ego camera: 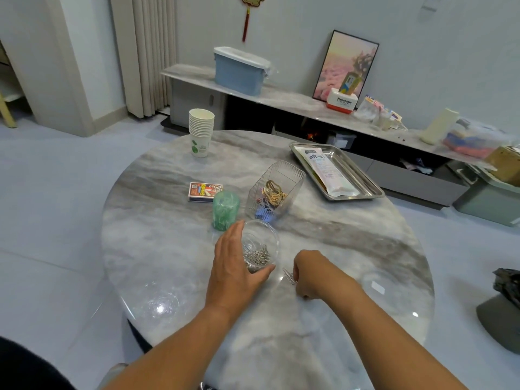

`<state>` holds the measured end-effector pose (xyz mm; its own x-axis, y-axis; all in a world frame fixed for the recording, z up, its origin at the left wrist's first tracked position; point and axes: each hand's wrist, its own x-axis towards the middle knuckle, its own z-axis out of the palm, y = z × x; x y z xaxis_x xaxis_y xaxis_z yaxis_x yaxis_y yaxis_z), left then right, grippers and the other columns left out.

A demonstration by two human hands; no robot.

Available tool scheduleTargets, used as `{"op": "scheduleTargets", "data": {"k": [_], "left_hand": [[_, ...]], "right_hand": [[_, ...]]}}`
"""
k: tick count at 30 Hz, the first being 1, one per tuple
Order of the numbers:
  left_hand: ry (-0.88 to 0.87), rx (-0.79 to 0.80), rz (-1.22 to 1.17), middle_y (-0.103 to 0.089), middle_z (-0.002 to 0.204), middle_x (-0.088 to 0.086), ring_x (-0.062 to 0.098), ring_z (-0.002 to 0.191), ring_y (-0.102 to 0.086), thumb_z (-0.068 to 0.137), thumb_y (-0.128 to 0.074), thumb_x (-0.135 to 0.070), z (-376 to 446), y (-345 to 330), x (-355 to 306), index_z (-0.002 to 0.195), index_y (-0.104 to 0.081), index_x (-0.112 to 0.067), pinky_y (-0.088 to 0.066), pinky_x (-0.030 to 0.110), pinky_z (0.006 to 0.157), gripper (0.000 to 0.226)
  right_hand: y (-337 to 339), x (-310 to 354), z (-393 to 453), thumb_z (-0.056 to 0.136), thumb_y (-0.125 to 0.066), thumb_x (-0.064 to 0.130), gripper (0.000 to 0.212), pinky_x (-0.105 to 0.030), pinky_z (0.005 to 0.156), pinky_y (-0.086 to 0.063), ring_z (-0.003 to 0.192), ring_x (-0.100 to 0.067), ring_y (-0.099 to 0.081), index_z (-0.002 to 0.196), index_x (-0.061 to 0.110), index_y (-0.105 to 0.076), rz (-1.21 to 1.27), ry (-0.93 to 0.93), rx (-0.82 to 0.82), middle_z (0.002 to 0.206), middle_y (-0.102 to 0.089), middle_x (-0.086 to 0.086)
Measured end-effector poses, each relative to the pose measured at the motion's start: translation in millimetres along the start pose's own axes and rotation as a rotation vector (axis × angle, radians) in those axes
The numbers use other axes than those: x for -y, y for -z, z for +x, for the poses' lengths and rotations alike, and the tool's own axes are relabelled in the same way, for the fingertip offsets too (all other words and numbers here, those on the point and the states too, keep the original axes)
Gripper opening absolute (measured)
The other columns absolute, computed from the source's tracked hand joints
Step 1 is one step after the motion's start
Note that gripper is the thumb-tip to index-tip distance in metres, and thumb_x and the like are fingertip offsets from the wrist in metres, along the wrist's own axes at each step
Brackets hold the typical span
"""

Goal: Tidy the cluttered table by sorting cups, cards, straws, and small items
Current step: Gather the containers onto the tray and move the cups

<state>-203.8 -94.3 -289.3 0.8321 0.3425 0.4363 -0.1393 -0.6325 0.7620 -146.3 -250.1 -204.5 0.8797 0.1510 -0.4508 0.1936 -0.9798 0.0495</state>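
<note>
Beside the clear jar [260, 249] of paper clips, my left hand [235, 266] steadies its wall with straight fingers while my right hand [309, 274] pinches a loose paper clip [289, 275] off the bench [168, 235]; a fumble could flick it away or tip the jar.

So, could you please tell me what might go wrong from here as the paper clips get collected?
1. The left hand only steadies the clear jar from its side, so a nudge might tip it and spill the clips inside.
2. The right hand pinches a paper clip lying flat on the glossy table; it could slip from the fingertips.
</note>
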Motion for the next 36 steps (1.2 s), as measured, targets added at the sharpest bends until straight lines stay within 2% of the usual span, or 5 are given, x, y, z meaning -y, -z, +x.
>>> {"op": "scheduleTargets", "data": {"k": [10, 15, 25, 28, 36], "left_hand": [[-0.008, 0.014, 0.011, -0.036, 0.154, -0.002, 0.018, 0.143, -0.032, 0.069, -0.088, -0.048, 1, 0, 1, 0.155, -0.026, -0.016, -0.039, 0.038, 0.114, 0.111], [-0.017, -0.012, 0.015, -0.039, 0.153, 0.001, 0.021, 0.142, -0.034, 0.067, -0.089, -0.046, 1, 0, -1, 0.154, -0.027, -0.014, -0.039, 0.040, 0.114, 0.111], [-0.027, -0.023, -0.009, -0.040, 0.151, 0.000, 0.019, 0.139, -0.036, 0.067, -0.089, -0.047, -1, 0, -1, 0.153, -0.027, -0.016, -0.034, 0.029, 0.114, 0.110], [-0.025, -0.021, -0.004, -0.040, 0.151, 0.000, 0.019, 0.140, -0.036, 0.067, -0.089, -0.048, -1, 0, -1, 0.153, -0.027, -0.016, -0.039, 0.036, 0.113, 0.111], [-0.027, 0.025, -0.008, -0.038, 0.152, -0.003, 0.016, 0.141, -0.033, 0.068, -0.087, -0.050, 1, 0, 2, 0.154, -0.027, -0.017, -0.037, 0.030, 0.114, 0.110]], "right_hand": [[13, -19, 9, 0.077, -0.062, -0.003, 0.018, -0.023, 0.054, -0.051, 0.061, -0.018, -0.062, 0.075, 0.010, -0.074, 0.452, -0.034, -0.120, 0.064, -0.067, -0.001], [21, -10, 10, 0.065, -0.078, 0.017, 0.023, -0.039, 0.073, -0.063, 0.059, -0.020, -0.064, 0.076, -0.002, -0.072, 0.332, 0.005, 0.021, 0.069, -0.073, -0.014], [30, 27, 10, 0.080, -0.073, 0.004, 0.014, -0.028, 0.068, -0.045, 0.093, -0.031, -0.068, 0.094, 0.003, -0.069, -0.154, 0.151, -0.006, 0.094, -0.070, -0.014], [23, 21, 15, 0.074, -0.075, 0.006, 0.010, -0.027, 0.061, -0.047, 0.074, -0.026, -0.065, 0.074, 0.006, -0.065, -0.138, 0.135, -0.002, 0.076, -0.066, -0.009], [70, -7, 1, 0.079, -0.075, -0.003, 0.007, -0.039, 0.073, -0.065, 0.068, -0.023, -0.076, 0.084, -0.005, -0.071, 0.870, 0.123, -0.260, 0.077, -0.075, -0.016]]}}
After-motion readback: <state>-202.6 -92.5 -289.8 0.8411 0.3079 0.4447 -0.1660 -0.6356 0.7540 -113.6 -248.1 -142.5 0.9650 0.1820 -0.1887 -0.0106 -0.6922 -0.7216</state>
